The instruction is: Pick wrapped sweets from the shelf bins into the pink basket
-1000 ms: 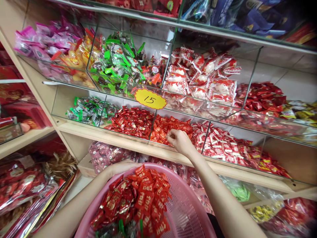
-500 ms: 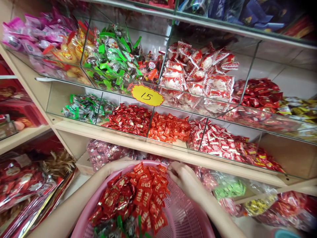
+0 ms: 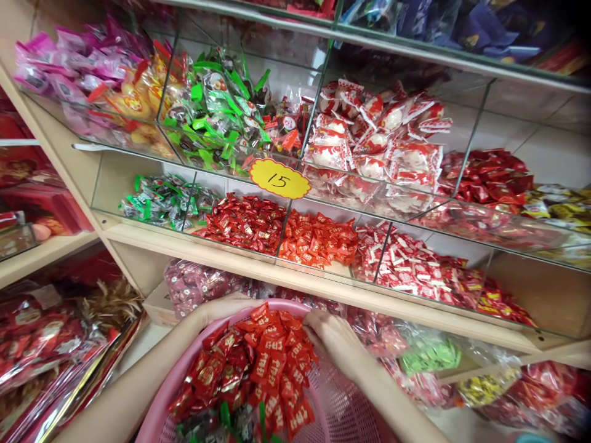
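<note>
A pink plastic basket [image 3: 344,394] with slotted walls is held low in front of me. Inside it, dark red wrapped candies [image 3: 207,369] lie beside orange-red wrapped candies [image 3: 272,360], with green-and-clear packets [image 3: 217,424] nearest me. My left hand [image 3: 231,306] is closed over the basket's far left rim, its fingertips mostly hidden. At the far right rim, my right hand [image 3: 327,332] is closed with curled fingers, right beside the orange-red candies.
Ahead, a glass-fronted lower shelf holds loose orange-red candies [image 3: 318,240], red candies [image 3: 249,221] and red-and-white candies [image 3: 415,264]. A yellow tag [image 3: 280,178] reading 15 hangs above. A wooden shelf edge [image 3: 231,252] runs just beyond the basket. Bagged sweets [image 3: 431,351] lie below right.
My right hand has shifted slightly left along the basket's rim, closer to the orange-red candies. The shelves sit slightly farther right in view. My left hand keeps its place on the rim.
</note>
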### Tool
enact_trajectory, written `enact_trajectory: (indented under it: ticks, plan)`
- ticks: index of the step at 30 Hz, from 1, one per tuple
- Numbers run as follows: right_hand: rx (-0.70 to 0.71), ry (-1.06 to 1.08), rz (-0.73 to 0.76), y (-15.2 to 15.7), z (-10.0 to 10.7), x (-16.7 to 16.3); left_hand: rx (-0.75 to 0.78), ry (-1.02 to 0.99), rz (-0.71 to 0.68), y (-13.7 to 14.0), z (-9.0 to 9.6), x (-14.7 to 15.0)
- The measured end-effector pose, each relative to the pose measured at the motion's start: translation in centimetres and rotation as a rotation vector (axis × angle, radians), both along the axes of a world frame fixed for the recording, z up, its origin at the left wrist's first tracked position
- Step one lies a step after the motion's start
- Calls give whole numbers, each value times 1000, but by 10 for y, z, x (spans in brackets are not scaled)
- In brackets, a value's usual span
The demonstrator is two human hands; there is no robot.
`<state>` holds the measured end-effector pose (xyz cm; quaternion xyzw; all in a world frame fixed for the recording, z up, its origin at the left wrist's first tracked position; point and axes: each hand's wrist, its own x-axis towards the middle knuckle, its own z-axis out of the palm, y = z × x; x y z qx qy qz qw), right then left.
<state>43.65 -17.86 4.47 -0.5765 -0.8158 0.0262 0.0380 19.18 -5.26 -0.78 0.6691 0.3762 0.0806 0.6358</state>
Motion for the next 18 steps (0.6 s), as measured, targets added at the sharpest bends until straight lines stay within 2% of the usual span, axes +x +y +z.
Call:
enact_trajectory:
  ticks: [5, 11, 18]
  plan:
    - [2, -65, -13, 1, 2, -4, -65, -17, 29, -4, 2, 1]
    - [2, -59, -1, 2, 3, -7, -60, -22, 21, -6, 7, 2]
    - [-13, -105, 5, 4, 1, -13, -36, -46, 26, -4, 5, 3]
